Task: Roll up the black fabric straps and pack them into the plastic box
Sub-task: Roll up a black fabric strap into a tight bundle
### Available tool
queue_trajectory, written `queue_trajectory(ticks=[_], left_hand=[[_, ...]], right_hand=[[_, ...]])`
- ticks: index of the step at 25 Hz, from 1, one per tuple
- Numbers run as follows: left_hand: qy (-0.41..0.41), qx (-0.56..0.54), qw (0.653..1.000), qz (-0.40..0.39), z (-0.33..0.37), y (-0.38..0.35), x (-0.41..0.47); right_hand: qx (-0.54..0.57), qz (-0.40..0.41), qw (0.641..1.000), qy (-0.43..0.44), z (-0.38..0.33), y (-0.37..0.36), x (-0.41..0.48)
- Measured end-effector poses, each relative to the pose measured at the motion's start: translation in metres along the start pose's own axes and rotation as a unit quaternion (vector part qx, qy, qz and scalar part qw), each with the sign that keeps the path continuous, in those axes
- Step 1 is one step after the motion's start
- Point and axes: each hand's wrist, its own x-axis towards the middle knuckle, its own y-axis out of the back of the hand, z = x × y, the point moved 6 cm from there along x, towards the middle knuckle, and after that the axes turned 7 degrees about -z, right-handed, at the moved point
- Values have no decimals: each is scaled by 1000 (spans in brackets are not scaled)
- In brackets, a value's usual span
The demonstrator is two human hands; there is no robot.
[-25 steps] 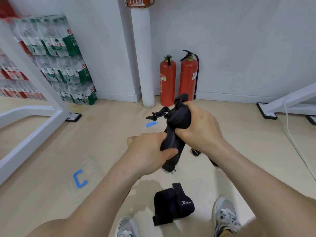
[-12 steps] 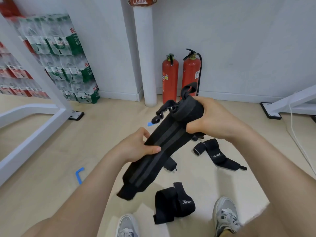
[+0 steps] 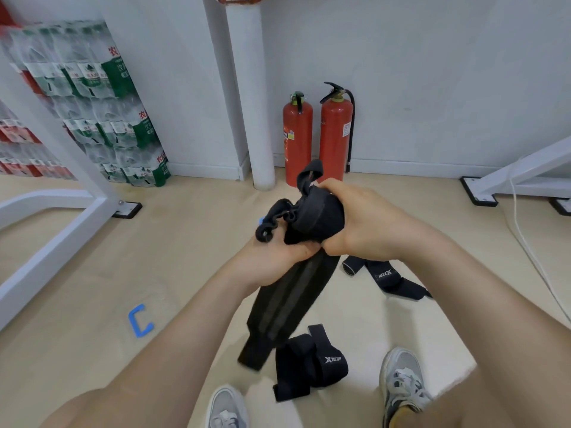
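Dangling strap (image 3: 287,304) below right grip (image 3: 364,223)

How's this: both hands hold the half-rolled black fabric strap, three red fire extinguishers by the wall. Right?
No: head view shows two red fire extinguishers, not three. Left hand and right hand do hold the half-rolled black fabric strap.

I've just the one head view: wide-angle, facing forward and down, close above the left hand (image 3: 276,257) and right hand (image 3: 369,225), with floor (image 3: 92,273) and wall (image 3: 432,88) beyond.
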Motion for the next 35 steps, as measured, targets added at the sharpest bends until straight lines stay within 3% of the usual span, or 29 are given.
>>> queue_trajectory(ticks=[3, 5, 8, 10, 12, 14, 17, 19, 22, 25, 28, 31, 35], left_hand=[[5, -151, 986, -64, 1, -12, -3], [1, -211, 977, -9, 2, -11, -3], [15, -200, 976, 87, -3, -7, -3], [14, -207, 974, 94, -6, -8, -5], [-3, -205, 975, 86, -5, -5, -6], [-29, -219, 973, 62, -2, -2, -7], [-50, -260, 964, 35, 1, -1, -7], [-47, -279, 959, 23, 3, -1, -8], [-32, -297, 954, -3, 8, -6, -9], [-48, -261, 963, 53, 16, -1, -12], [-77, -274, 955, 81, 21, 5, -16], [-79, -287, 949, 101, 21, 13, -18], [-91, -277, 951, 100, 21, 13, -17]], right_hand=[[-82, 38, 996, -27, 5, 0, 3], [-123, 54, 991, 15, -5, -10, 4], [-126, 40, 990, 49, -12, -22, 8], [-86, 5, 995, 54, -8, -21, 8], [49, -44, 996, 61, -2, -16, 5], [247, -93, 963, 50, 5, -11, -2], [385, -115, 915, 32, 13, -8, -5], [400, -93, 911, 39, 14, -8, -2], [348, -36, 935, 67, 11, -4, 0], [300, -2, 950, 86, 5, -3, -1], [374, -2, 924, 79, 5, -7, 0], [475, -68, 876, 46, 8, -15, -1], [440, -40, 896, 39, 8, -16, 1]])
